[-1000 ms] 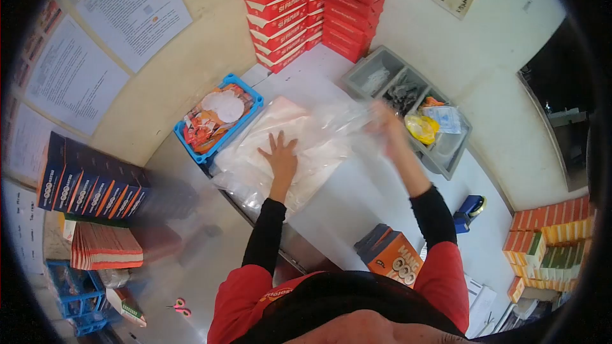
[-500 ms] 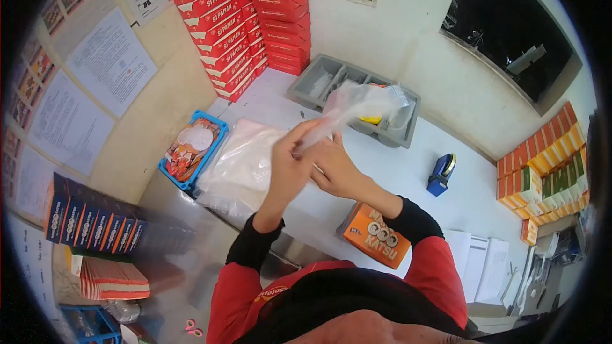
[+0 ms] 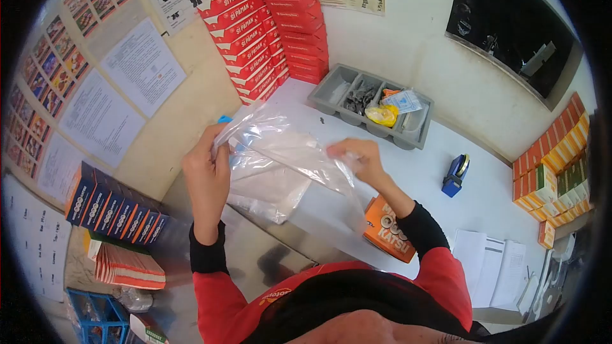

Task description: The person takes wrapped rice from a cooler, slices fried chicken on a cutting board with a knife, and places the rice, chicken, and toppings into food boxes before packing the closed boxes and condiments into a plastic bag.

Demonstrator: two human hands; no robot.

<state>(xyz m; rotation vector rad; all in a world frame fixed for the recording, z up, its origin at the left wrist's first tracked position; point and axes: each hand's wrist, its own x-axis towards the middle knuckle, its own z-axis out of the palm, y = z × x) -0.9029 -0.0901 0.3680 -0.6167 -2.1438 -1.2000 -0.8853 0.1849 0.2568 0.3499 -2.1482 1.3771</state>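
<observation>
Between my two hands a clear plastic bag (image 3: 293, 159) is spread wide above the table. My left hand (image 3: 207, 169) is closed on its left edge, with the thumb and fingers pinched together. On the right, my right hand (image 3: 360, 159) pinches the other edge. Under the bag lies a pile of flat plastic bags (image 3: 264, 194). An orange box with KATSU lettering (image 3: 390, 229) stands just below my right forearm. The blue basket (image 3: 224, 119) at the back left is mostly hidden by the bag and my left hand.
Red boxes (image 3: 242, 44) are stacked at the back. A grey divided tray (image 3: 376, 129) holds packets near the wall. A blue tape dispenser (image 3: 455, 176) and papers (image 3: 488, 267) lie to the right. Dark blue boxes (image 3: 115, 207) stand at the left, orange-yellow boxes (image 3: 551, 165) at the far right.
My hands first separated a bag from the pile and came together on it; now they have moved apart, stretching it between them. The view has shifted.
</observation>
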